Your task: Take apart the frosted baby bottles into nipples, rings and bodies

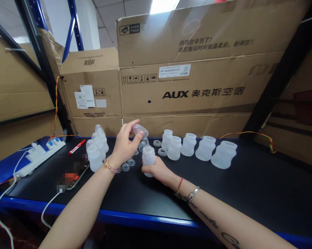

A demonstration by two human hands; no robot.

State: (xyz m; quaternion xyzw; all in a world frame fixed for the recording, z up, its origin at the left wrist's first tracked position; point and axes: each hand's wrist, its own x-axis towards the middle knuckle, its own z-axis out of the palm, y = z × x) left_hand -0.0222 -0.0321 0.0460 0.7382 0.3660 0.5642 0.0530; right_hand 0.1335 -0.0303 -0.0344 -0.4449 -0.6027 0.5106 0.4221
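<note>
Left hand [125, 145]: fingers closed on a tilted bottle [140, 130] above the bench, long axis nearly level, right end dipping
Right hand [157, 170]: fingers wrapped round an upright bottle [148, 159], long axis vertical, narrower end up
Right of the hands: frosted bottles [197, 148] in a row, standing
Left of the hands: clear bottles [96, 154] clustered beside a red marker [77, 146]
Under the hands: small rings [125, 167] — scattered on the black bench [236, 193]

Left hand [124, 147] hovering above the bench [249, 186], wrist cocked, fingers [136, 123] pinching forward; right hand [157, 169] gripping low, fingers curled; both forearms [223, 221] angling inward across the near edge, the right one tattooed.
</note>
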